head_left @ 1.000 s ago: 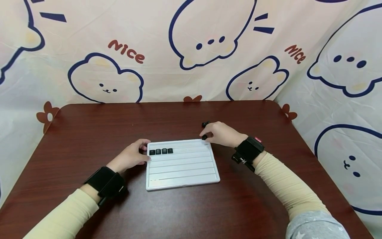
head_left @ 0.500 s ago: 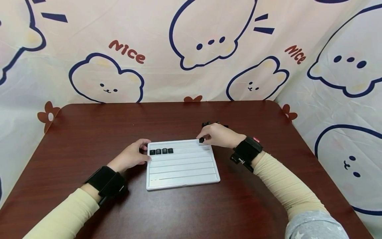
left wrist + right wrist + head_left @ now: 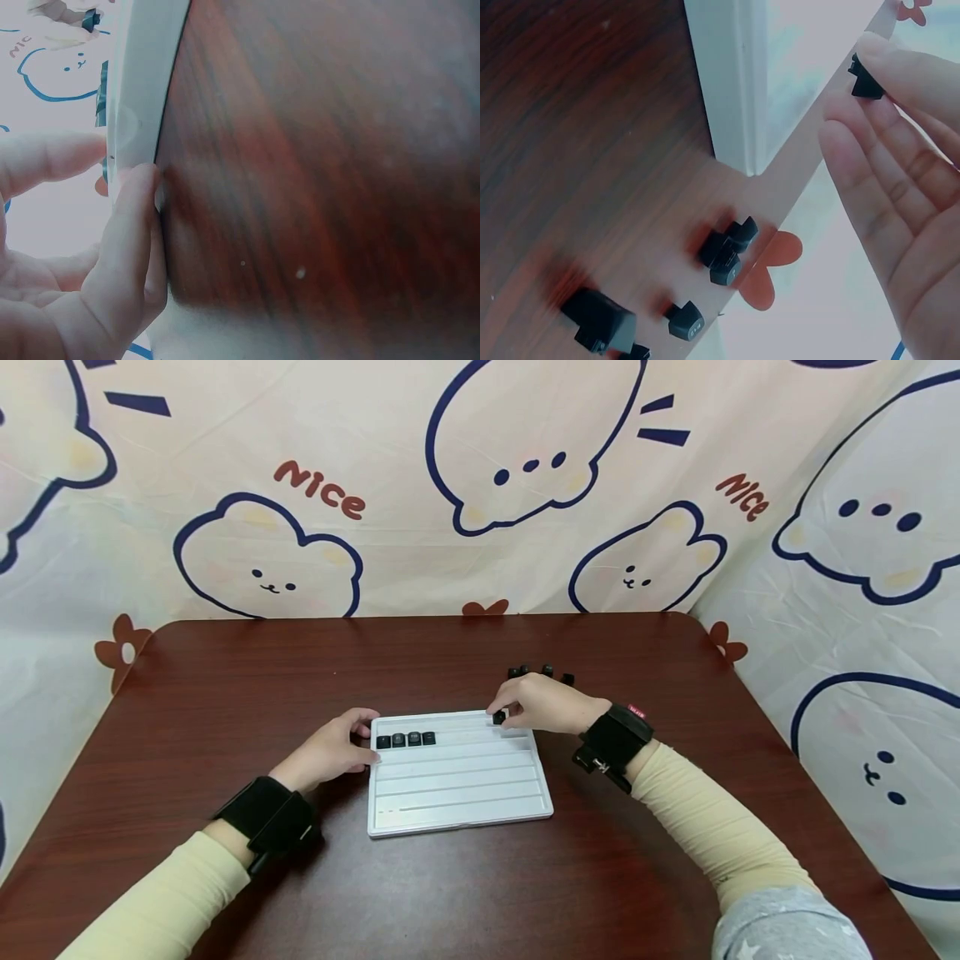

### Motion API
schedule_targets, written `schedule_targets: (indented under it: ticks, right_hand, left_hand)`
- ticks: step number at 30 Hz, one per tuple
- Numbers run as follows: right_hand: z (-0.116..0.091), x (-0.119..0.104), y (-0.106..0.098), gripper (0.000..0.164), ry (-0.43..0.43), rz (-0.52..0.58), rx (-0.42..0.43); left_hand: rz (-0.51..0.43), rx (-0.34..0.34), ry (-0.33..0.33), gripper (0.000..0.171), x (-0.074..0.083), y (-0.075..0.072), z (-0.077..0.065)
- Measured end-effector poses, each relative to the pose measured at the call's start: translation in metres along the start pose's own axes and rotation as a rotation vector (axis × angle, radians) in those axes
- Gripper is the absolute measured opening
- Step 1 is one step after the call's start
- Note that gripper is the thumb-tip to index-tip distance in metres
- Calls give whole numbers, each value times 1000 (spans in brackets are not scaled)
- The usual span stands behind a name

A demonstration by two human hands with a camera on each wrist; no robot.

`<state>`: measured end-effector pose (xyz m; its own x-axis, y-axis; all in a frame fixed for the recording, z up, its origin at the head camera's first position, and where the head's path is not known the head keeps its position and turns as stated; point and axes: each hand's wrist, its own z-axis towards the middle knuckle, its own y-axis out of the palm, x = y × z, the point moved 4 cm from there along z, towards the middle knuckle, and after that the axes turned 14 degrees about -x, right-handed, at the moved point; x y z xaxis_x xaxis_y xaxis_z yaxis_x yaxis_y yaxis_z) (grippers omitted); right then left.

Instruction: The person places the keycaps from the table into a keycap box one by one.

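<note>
My right hand (image 3: 546, 702) pinches a black keycap (image 3: 498, 717) between thumb and fingers, over the far right part of a white ridged tray (image 3: 457, 777). In the right wrist view the pinched keycap (image 3: 866, 81) shows between thumb and fingertips, with the other fingers spread below. Four-sided and flat, the tray lies on the table. My left hand (image 3: 324, 752) grips its left edge, with thumb and fingers at the rim (image 3: 142, 82) in the left wrist view. A short row of black keycaps (image 3: 406, 740) sits at the left in one of the upper channels.
Several loose black keycaps (image 3: 547, 671) lie on the brown wooden table (image 3: 300, 668) beyond my right hand; they show closer in the right wrist view, where one keycap (image 3: 685, 321) lies near a small cluster (image 3: 724, 251). A printed cloth (image 3: 405, 560) hangs behind the table.
My right hand has moved left and slightly nearer with the keycap, from the tray's far right corner to over its far channels. More loose keycaps show behind it. The left hand stays put.
</note>
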<state>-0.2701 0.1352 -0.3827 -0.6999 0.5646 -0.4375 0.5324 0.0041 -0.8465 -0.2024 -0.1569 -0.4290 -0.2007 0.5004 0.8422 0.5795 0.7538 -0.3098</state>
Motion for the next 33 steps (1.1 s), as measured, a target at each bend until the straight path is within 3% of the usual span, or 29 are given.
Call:
schedule_targets:
  ticks: [18,33]
  right_hand:
    - [17,-17,3,24,-77,3,-22]
    - [31,-25,7,25,-88,22,-37]
  left_hand:
    - [1,2,-7,61,2,2,-1]
    - [-2,2,-4,61,0,1,1]
